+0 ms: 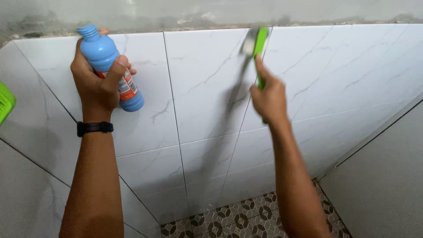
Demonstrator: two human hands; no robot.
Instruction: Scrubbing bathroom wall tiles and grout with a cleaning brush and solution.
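Nearest the lens were the two bare forearms, rising from six o'clock toward the wall. The left hand (pixel 98 83), at ten o'clock, had a black wristband (pixel 94 127) below it and was wrapped round a blue bottle (pixel 108 66); the fingers were curled tight about its middle, thumb pressed across the front beside the label. The bottle stood nearly upright, tilted a little, uncapped threaded neck at the top, base lowest, just in front of the tiles. It looked like smooth, stiff plastic, probably light to middling depending on its fill, and likely slippery if wet, so that mid-body wrap seemed the sound place to hold it.

At one o'clock the right hand (pixel 269 99) was closed on the lower handle of a green brush (pixel 255 46), fingers folded round it. The brush head was blurred against the tile near the top edge of the wall, so the bristles could not be made out. It seemed light and rigid, best gripped low on the handle as it was.

Behind both ran the white marbled wall tiles (pixel 202 88) with dark grout lines; a patterned floor (pixel 246 216) showed at six o'clock, and a green object (pixel 5 103) poked in at nine o'clock.
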